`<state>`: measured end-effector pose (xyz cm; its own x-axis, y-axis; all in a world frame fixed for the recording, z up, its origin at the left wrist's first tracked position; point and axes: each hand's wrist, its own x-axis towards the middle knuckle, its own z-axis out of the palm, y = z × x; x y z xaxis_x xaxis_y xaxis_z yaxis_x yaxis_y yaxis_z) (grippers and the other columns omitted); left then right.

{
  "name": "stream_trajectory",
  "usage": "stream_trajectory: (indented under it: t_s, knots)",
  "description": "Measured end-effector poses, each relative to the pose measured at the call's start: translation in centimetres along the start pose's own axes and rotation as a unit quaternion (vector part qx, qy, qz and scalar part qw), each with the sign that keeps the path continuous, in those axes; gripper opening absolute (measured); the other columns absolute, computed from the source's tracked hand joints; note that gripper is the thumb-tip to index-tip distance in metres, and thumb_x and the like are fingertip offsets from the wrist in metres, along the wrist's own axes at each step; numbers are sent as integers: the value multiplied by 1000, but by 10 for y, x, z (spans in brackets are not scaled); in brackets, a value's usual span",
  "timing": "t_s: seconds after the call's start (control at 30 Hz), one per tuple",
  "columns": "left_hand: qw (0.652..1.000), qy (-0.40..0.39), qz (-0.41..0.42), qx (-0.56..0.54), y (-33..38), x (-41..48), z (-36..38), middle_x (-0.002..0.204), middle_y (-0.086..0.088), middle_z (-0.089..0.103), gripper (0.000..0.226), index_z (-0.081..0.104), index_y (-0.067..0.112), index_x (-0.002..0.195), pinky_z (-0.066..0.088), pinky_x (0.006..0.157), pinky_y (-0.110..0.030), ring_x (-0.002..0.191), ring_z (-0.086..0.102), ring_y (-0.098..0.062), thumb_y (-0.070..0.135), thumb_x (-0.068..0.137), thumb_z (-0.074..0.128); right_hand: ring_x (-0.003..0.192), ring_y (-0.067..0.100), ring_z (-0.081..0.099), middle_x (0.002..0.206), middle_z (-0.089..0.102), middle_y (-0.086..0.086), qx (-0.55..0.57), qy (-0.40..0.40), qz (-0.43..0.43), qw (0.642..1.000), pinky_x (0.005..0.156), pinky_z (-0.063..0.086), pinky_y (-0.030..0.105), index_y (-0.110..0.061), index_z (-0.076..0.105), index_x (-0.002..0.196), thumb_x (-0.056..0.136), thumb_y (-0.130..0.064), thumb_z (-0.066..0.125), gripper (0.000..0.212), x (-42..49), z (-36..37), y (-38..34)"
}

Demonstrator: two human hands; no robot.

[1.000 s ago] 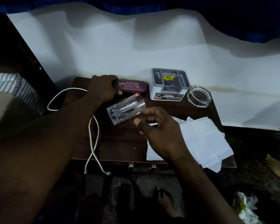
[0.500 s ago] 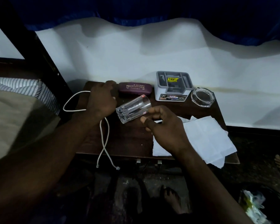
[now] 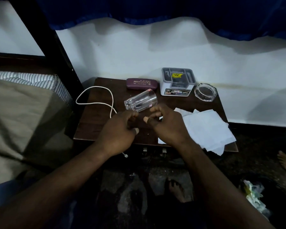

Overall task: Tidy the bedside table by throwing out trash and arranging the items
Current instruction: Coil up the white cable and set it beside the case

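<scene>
Your left hand (image 3: pixel 117 129) has come off the case (image 3: pixel 141 83) and drawn back to the front middle of the table (image 3: pixel 89 128). It now sits just beside your right hand (image 3: pixel 167 126). The case lies flat at the back edge, in line with the organiser (image 3: pixel 177 82) and the ashtray (image 3: pixel 205 92), so that item looks placed.

Your left fingers are curled over the spot where the cable (image 3: pixel 96 96) runs towards the front edge. The cable passes under the hand and its plug hangs below it. You cannot tell from here whether the fingers are closed on it.

Your right hand has barely moved. Its fingers are loosely curled, with the knuckles at the mouth of the glass (image 3: pixel 140 100), not wrapped round it. The thumb is clear of the glass.

The glass still lies on its side in the middle of the table, between the case and your hands. The tissue (image 3: pixel 208 128) is still spread over the front right corner, overhanging the edge.

The back row is taking shape. What looks left for you:
- stand the glass upright;
- gather the cable;
- bin the tissue, probably in the rubbish bag (image 3: pixel 254 195) on the floor to your right.

With both hands beside the glass, that seems the likely next thing.
</scene>
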<state>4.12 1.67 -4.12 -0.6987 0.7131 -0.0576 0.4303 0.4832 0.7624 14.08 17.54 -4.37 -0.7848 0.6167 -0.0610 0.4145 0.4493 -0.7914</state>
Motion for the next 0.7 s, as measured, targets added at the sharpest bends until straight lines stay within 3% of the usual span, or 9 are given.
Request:
stream_trajectory:
  t_s: [0.07, 0.17, 0.27, 0.4, 0.47, 0.6, 0.7]
  knots:
    - [1000, -13, 0, -2, -1, -2, 3, 110, 12, 70, 39, 68, 31, 118, 50, 88, -18, 99, 66, -1, 15, 83, 77, 82, -6, 66, 89, 74, -18, -23, -8, -12, 1000, 76, 51, 23, -35, 65, 107, 82, -44, 78, 30, -2, 4, 4]
    - [998, -52, 23, 40, 1, 5, 5, 116, 8, 71, 43, 67, 33, 124, 49, 86, -26, 105, 65, -10, 20, 84, 76, 82, -5, 67, 89, 73, -20, -52, -23, -16, 998, 74, 50, 23, -42, 61, 103, 79, -48, 75, 28, -3, 7, 9]
    - [989, -73, 61, 113, 3, 14, 6, 107, 1, 71, 27, 66, 27, 112, 42, 75, -26, 102, 66, -20, 23, 85, 73, 91, 2, 70, 93, 75, -18, -73, -49, -17, 996, 83, 54, 28, -39, 62, 103, 82, -45, 74, 25, -2, 9, 11]
    - [981, -105, 77, 146, 0, 15, 11, 125, 0, 68, 39, 63, 27, 126, 52, 89, -32, 113, 65, -22, 24, 88, 67, 97, 18, 69, 101, 73, -7, -124, -100, -46, 986, 87, 55, 43, -35, 59, 102, 85, -35, 66, 18, 2, 11, 10]
    - [971, -121, 80, 192, -3, 16, 9, 132, -3, 63, 43, 61, 24, 129, 52, 95, -39, 118, 61, -26, 26, 87, 65, 100, 19, 69, 107, 74, -4, -123, -135, -43, 982, 89, 56, 44, -31, 62, 114, 89, -31, 69, 26, 2, 13, 10]
    - [923, -118, -14, 366, -15, 23, -4, 133, -9, 50, 48, 56, 29, 128, 50, 99, -49, 121, 50, -38, 47, 84, 66, 101, 14, 70, 109, 74, -5, -128, -174, -22, 976, 92, 57, 38, -29, 60, 127, 88, -41, 77, 44, 2, 18, 13]
    - [905, -126, -107, 392, -27, 29, -16, 136, -14, 44, 57, 49, 38, 135, 48, 100, -50, 125, 44, -44, 55, 84, 68, 102, 11, 67, 112, 73, -6, -130, -179, -18, 975, 90, 55, 31, -30, 60, 131, 87, -46, 77, 49, 3, 20, 15]
